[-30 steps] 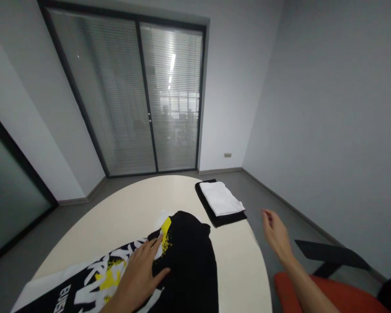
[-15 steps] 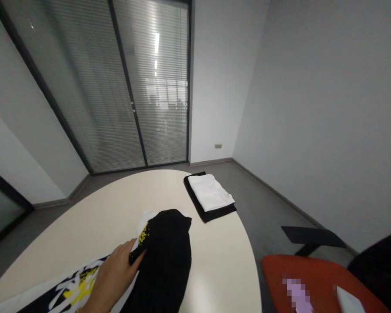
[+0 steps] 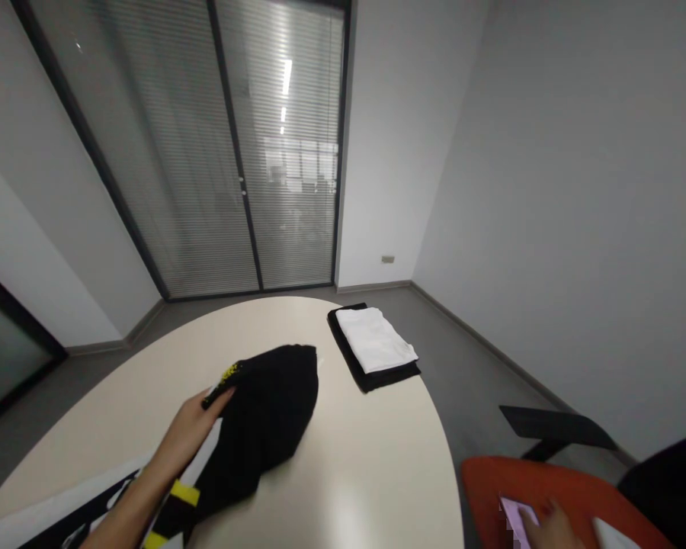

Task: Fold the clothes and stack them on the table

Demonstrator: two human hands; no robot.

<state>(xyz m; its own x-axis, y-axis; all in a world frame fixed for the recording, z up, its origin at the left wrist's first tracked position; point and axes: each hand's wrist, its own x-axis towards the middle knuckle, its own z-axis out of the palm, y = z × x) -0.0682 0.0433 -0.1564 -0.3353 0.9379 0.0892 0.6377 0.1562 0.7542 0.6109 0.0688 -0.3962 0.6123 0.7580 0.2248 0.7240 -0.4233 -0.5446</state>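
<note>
My left hand (image 3: 203,419) is closed on a fold of a black garment (image 3: 274,404) with yellow speckles, its thumb on the near side. The cloth is partly lifted from the table, and its black, white and yellow part trails under my forearm to the lower left. At the bottom right, my right hand (image 3: 552,528) is over the chair, fingers apart, with one fingertip over a flat purple thing (image 3: 515,518) that looks like a phone. That area is partly pixelated, and the rest of the hand is cut off.
A folded white cloth (image 3: 374,339) lies on a folded black cloth (image 3: 397,374) at the far right edge of the round cream table (image 3: 366,450). An orange chair seat (image 3: 483,480) with a black armrest (image 3: 554,427) stands right of the table, a white object (image 3: 611,534) on it.
My left hand has shifted left and away from me, dragging the black garment along and raising its folds. My right hand has come into view over the chair seat, at the purple thing.
</note>
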